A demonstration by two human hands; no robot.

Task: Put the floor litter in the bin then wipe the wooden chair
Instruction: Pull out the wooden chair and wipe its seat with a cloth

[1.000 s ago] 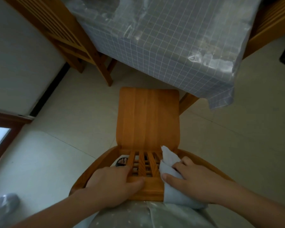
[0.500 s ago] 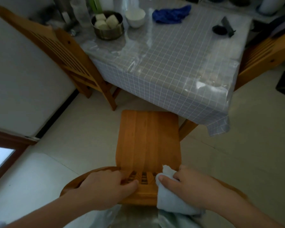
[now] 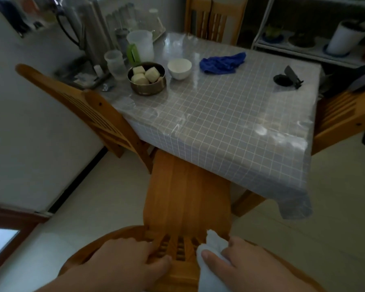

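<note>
At the bottom centre of the frame, the wooden chair (image 3: 188, 199) stands with its seat pushed partly under the table (image 3: 230, 127), its curved top rail and slats nearest the camera. The left hand (image 3: 122, 264) lies on the top rail at lower left, fingers curled over the wood and clamped on it, thumb along the near edge. The right hand (image 3: 247, 262), at lower right, presses a white cloth (image 3: 211, 260) against the rail and slats, fingers closed around the cloth, a corner of it poking up toward the seat. On the checked tablecloth in the upper half sit a metal bowl (image 3: 147, 81) holding pale chunks, a white bowl (image 3: 179, 68) and a blue rag (image 3: 222, 63). 3 more chairs surround the table
</note>
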